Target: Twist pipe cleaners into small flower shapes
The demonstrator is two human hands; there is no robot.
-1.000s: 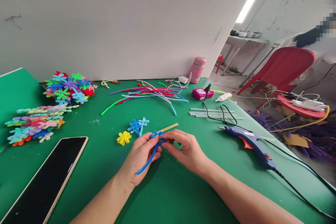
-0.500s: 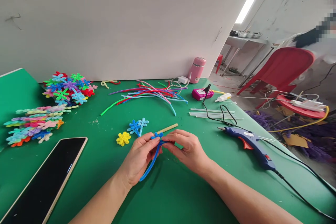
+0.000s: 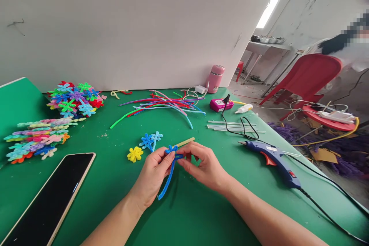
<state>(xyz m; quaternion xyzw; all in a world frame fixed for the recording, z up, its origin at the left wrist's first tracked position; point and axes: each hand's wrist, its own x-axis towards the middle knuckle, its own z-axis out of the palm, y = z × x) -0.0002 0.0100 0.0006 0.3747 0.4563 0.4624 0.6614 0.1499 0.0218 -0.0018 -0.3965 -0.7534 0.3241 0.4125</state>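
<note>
My left hand (image 3: 155,175) is closed, its thumb and forefinger pinching a blue pipe cleaner (image 3: 167,182). Above the thumb the pipe cleaner is bent into small flower petals, and a long tail hangs down beneath the hand. My right hand (image 3: 201,165) is closed too, with thumb and fingertips at a blue loop that sticks out to the right of the petals. Just behind the hands is a pale wooden stick (image 3: 186,142), partly covered by them. Left of it lie a blue pipe-cleaner flower (image 3: 147,141), a light blue one (image 3: 156,136) and a yellow one (image 3: 135,154).
Loose pipe cleaners (image 3: 161,103) lie at the back. Finished flowers (image 3: 76,98) are heaped at the left, near a phone (image 3: 54,196). To the right are a glue gun (image 3: 272,157), glue sticks (image 3: 230,126), a magenta box (image 3: 220,104) and a pink bottle (image 3: 216,78).
My right fingers have opened slightly around the blue loop, which now shows wider. The hanging tail has swung a little to the right. The view has shifted slightly.
</note>
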